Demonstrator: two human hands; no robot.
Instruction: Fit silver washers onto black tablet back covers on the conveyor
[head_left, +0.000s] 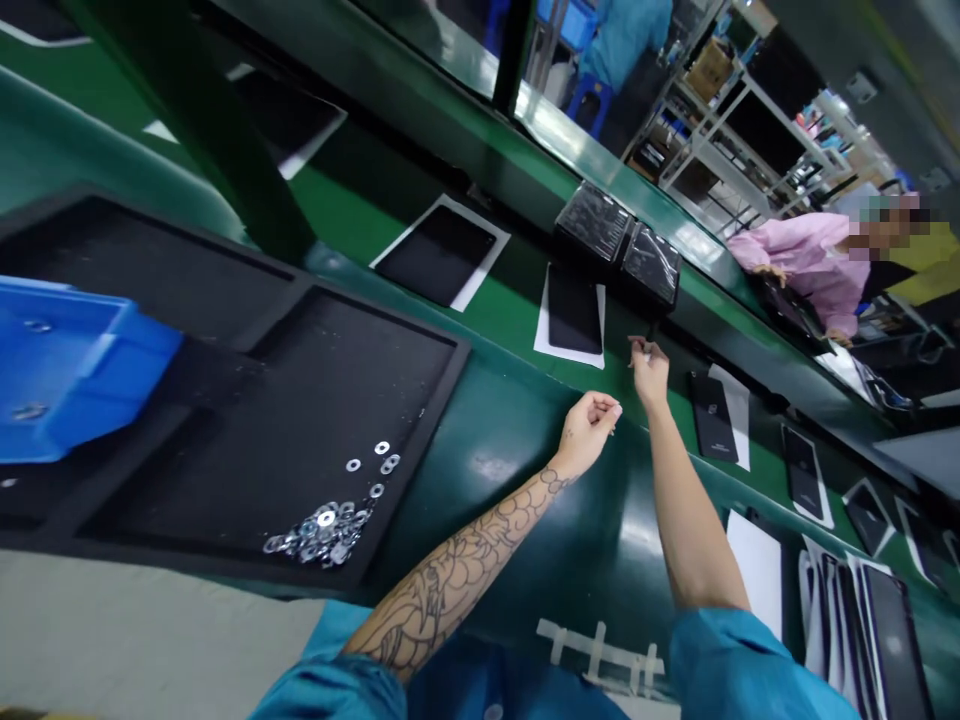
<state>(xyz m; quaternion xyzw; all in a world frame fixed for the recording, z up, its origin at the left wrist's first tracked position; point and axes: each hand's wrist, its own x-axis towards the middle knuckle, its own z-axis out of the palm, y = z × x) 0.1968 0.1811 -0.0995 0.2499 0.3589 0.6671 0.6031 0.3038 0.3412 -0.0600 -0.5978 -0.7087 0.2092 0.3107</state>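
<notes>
Shiny metal washers [322, 530] on a matt tray [225, 450], probably foam

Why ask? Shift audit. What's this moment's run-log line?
left hand: curled, nothing visible | right hand: fingers pinched, near plastic-wrapped black pack | metal washers on black foam tray

Whatever the right hand [649, 372] pinches is too small to tell; the blue plastic bin [75, 370] is blurred and cut off by the left edge, the black rectangular panels [892, 640] by the bottom edge
</notes>
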